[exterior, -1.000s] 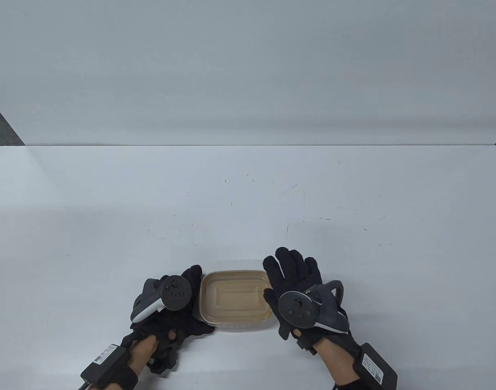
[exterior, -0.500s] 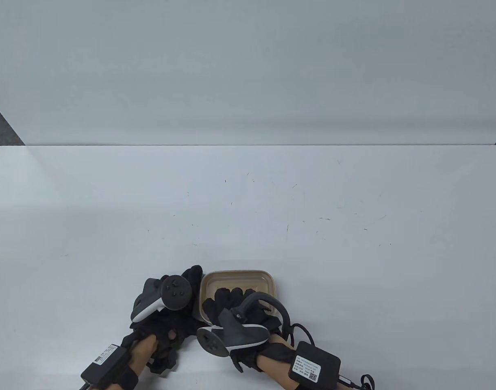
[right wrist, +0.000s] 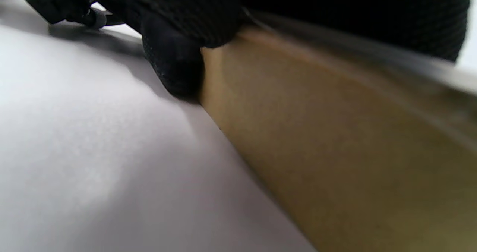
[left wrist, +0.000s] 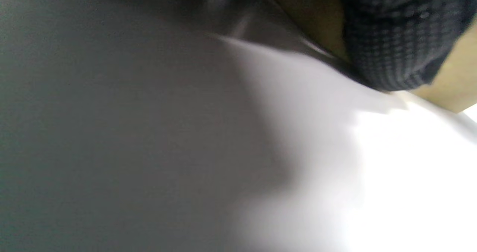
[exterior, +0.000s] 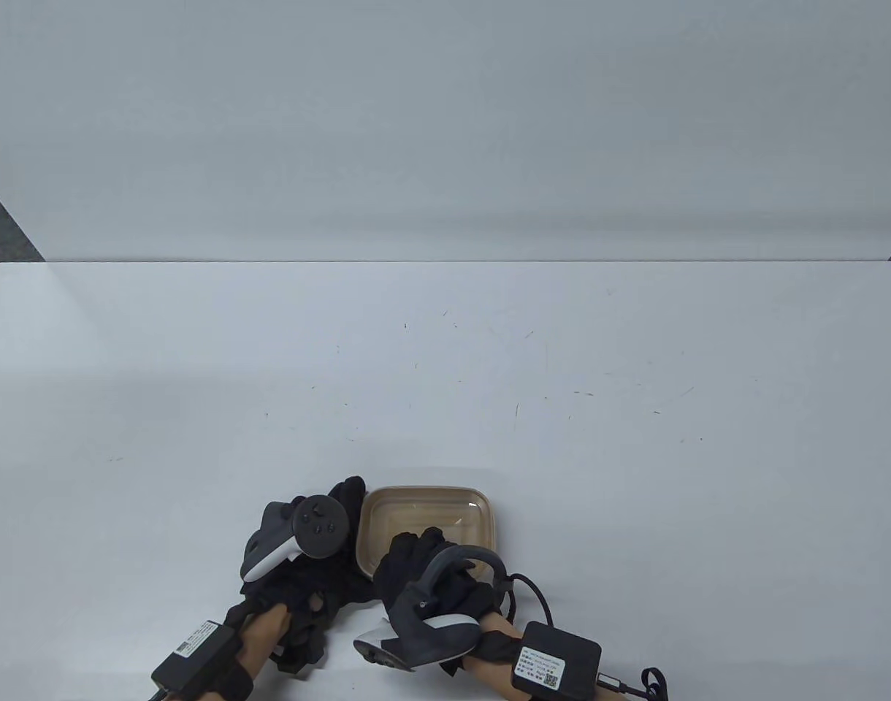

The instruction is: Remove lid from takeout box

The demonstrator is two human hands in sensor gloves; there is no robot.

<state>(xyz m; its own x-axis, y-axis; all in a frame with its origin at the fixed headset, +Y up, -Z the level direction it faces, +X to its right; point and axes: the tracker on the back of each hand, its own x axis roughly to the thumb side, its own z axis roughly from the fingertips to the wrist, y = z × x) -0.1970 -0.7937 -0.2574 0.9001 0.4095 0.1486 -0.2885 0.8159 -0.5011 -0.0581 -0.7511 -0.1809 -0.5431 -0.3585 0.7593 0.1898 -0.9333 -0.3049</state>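
A tan takeout box (exterior: 482, 529) with a clear plastic lid (exterior: 434, 511) stands near the table's front edge. My left hand (exterior: 347, 507) holds the box's left side; in the left wrist view a gloved finger (left wrist: 391, 39) lies against the tan wall (left wrist: 454, 84). My right hand (exterior: 413, 548) reaches over the box's near edge, its fingers curled onto the lid. In the right wrist view the fingers (right wrist: 208, 13) lie over the rim, one fingertip (right wrist: 175, 73) presses the box wall (right wrist: 335, 151), and the clear lid edge (right wrist: 428, 73) looks blurred.
The white table (exterior: 445, 365) stretches away behind the box and to both sides. A white wall stands behind its far edge. A black sensor pack with a cable (exterior: 555, 657) sits on my right wrist, close to the front edge.
My right hand swung from the box's right side to its near edge, turned over, and curled its fingers onto the lid. The left hand stayed on the box's left side.
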